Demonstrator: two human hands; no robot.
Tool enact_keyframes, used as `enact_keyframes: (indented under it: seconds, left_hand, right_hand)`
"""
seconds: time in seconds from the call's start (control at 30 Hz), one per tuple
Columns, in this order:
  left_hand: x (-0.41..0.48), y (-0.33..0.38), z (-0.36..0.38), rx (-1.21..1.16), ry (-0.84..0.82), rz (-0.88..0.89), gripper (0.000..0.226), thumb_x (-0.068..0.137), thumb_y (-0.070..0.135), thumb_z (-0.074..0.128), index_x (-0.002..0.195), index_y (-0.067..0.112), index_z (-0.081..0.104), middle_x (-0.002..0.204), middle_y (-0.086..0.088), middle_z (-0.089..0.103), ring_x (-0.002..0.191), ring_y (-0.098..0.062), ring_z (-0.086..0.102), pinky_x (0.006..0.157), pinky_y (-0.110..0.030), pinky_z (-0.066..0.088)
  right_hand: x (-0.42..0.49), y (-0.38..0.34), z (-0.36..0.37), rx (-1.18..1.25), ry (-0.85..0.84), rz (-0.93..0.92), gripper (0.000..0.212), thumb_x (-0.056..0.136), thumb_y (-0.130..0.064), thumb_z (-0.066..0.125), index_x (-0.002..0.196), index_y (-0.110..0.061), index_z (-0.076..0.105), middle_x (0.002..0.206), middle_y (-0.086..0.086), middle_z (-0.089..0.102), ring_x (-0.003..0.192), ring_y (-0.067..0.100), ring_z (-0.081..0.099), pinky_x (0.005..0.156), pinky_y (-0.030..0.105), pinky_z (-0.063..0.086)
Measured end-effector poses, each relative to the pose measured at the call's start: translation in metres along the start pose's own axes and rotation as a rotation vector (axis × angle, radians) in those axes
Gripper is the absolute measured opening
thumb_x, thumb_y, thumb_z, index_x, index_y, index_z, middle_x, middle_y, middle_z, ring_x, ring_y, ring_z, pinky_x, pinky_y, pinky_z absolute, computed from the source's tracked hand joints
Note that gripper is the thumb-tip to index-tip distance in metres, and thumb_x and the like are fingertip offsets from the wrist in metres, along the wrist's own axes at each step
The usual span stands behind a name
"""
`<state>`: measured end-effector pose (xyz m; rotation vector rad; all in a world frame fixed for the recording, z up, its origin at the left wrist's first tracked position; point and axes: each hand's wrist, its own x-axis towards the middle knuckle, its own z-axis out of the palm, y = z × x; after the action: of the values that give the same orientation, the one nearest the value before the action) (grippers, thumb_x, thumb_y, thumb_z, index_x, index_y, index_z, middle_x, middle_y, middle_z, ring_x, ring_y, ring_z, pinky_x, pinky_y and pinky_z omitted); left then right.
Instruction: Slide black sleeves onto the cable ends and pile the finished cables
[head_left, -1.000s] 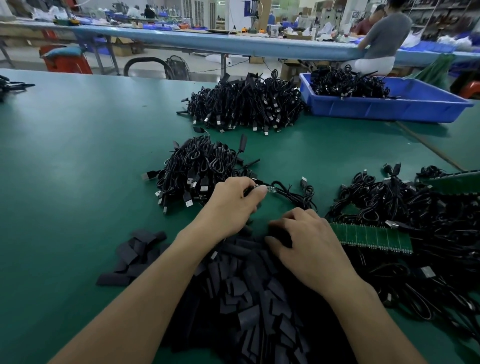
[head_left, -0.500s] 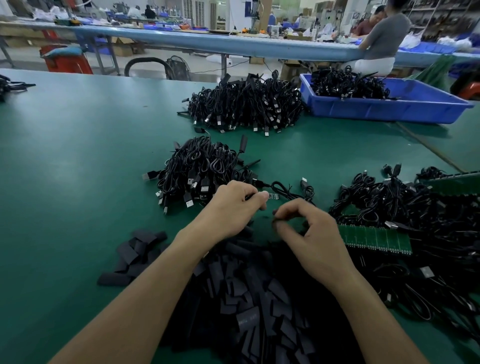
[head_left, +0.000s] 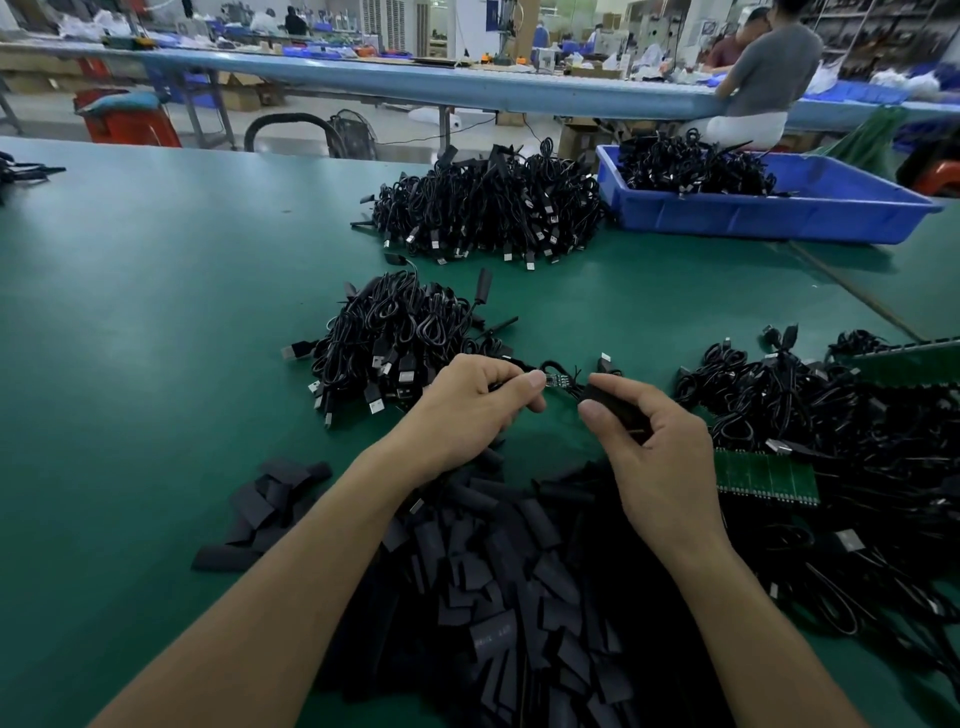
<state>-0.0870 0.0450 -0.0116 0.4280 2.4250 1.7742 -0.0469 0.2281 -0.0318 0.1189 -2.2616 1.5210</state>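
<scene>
Our left hand (head_left: 467, 405) has its fingers curled and pinches a black cable right behind its bare end (head_left: 558, 380), a small board with wire stubs that sticks out past the thumb tip. Our right hand (head_left: 654, 452) pinches one black sleeve (head_left: 613, 405) between thumb and curled fingers, tilted up toward that end. The sleeve sits just beside the cable end; we cannot tell if they touch. Both hands are held above the green table (head_left: 130, 312), over the far edge of the big sleeve heap (head_left: 493, 597) lying between our forearms. A few loose sleeves (head_left: 265, 499) lie left of the heap. A near cable pile (head_left: 395, 343) is just beyond the left hand, with USB plugs poking out. A bigger far cable pile (head_left: 488, 208) sits further back, touching a blue bin (head_left: 753, 213) that holds more cables. A tangled cable mass (head_left: 831, 415) fills the right side, with a green board strip (head_left: 763, 475) lying in it near our right wrist. A person in a grey shirt (head_left: 769, 67) sits at the back bench.
</scene>
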Motion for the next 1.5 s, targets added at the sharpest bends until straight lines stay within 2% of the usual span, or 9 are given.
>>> enact_keyframes:
  seconds: [0.1,0.27,0.57,0.8,0.93,1.07,1.2,1.3,1.5]
  left_hand:
    - [-0.001,0.001,0.001,0.006,-0.016,-0.006,0.033,0.101,0.035,0.056,0.08,0.015,0.072,0.058,-0.002,0.046,0.044,-0.01,0.034,0.04,-0.017,0.029]
    - [-0.002,0.003,0.002,0.013,-0.017,-0.005,0.033,0.102,0.033,0.056,0.081,0.014,0.072,0.058,-0.004,0.046,0.044,-0.012,0.034,0.04,-0.018,0.028]
    - [-0.003,0.007,0.004,0.012,-0.036,-0.012,0.033,0.101,0.032,0.056,0.082,0.011,0.072,0.054,0.002,0.047,0.043,-0.01,0.034,0.041,-0.019,0.029]
    - [-0.005,0.009,0.005,0.016,-0.061,-0.017,0.034,0.102,0.033,0.056,0.082,0.011,0.072,0.051,0.006,0.047,0.039,-0.006,0.034,0.04,-0.016,0.029]
    - [-0.006,0.009,0.005,0.017,-0.082,-0.022,0.035,0.101,0.035,0.056,0.082,0.011,0.073,0.053,0.004,0.046,0.042,-0.009,0.033,0.04,-0.017,0.029]
    - [-0.007,0.009,0.001,-0.013,-0.136,-0.055,0.036,0.101,0.038,0.056,0.081,0.013,0.072,0.056,0.0,0.043,0.045,-0.011,0.031,0.041,-0.018,0.027]
    - [-0.007,0.01,-0.007,-0.05,-0.229,-0.134,0.035,0.1,0.041,0.056,0.079,0.019,0.073,0.055,0.006,0.041,0.044,-0.007,0.033,0.042,-0.017,0.028]
    - [-0.008,0.011,-0.013,-0.044,-0.275,-0.141,0.034,0.1,0.042,0.057,0.079,0.021,0.074,0.055,0.008,0.041,0.044,-0.006,0.034,0.042,-0.016,0.029]
    - [-0.009,0.011,-0.011,0.002,-0.337,-0.132,0.031,0.102,0.039,0.055,0.088,0.02,0.075,0.055,0.009,0.04,0.045,-0.006,0.033,0.043,-0.015,0.029]
  right_hand:
    - [0.0,0.001,-0.001,-0.004,0.008,-0.007,0.024,0.09,-0.023,0.073,0.114,-0.025,0.073,0.096,-0.026,0.068,0.092,-0.012,0.064,0.08,0.003,0.044]
    - [0.0,0.002,-0.001,0.025,-0.001,-0.024,0.023,0.089,-0.027,0.073,0.112,-0.029,0.073,0.081,-0.017,0.073,0.075,-0.003,0.068,0.074,0.01,0.049]
    - [0.001,0.003,-0.001,0.098,0.028,-0.031,0.019,0.089,-0.02,0.073,0.099,-0.035,0.071,0.078,-0.016,0.075,0.068,0.003,0.069,0.07,0.016,0.053]
    - [0.0,0.001,-0.002,0.087,0.043,-0.053,0.02,0.088,-0.021,0.074,0.098,-0.037,0.071,0.079,-0.018,0.074,0.068,0.003,0.069,0.069,0.013,0.053]
    - [0.0,0.001,-0.002,0.065,0.044,-0.029,0.026,0.082,-0.033,0.076,0.107,-0.034,0.071,0.081,-0.022,0.074,0.071,-0.002,0.068,0.07,0.008,0.049]
    - [0.0,-0.001,-0.003,0.052,0.028,-0.005,0.039,0.075,-0.048,0.07,0.11,-0.032,0.074,0.094,-0.022,0.072,0.084,0.001,0.071,0.082,0.019,0.055]
    - [0.0,-0.002,-0.005,0.08,-0.001,-0.008,0.031,0.074,-0.046,0.073,0.104,-0.04,0.071,0.094,-0.017,0.075,0.091,0.005,0.072,0.086,0.023,0.055]
    - [0.001,-0.003,-0.005,0.137,-0.024,-0.018,0.026,0.072,-0.041,0.075,0.098,-0.039,0.072,0.087,-0.02,0.075,0.081,-0.001,0.07,0.077,0.015,0.053]
    - [0.0,-0.003,-0.004,0.191,-0.168,-0.02,0.024,0.072,-0.034,0.076,0.095,-0.032,0.075,0.077,-0.012,0.076,0.063,0.003,0.067,0.063,0.013,0.051]
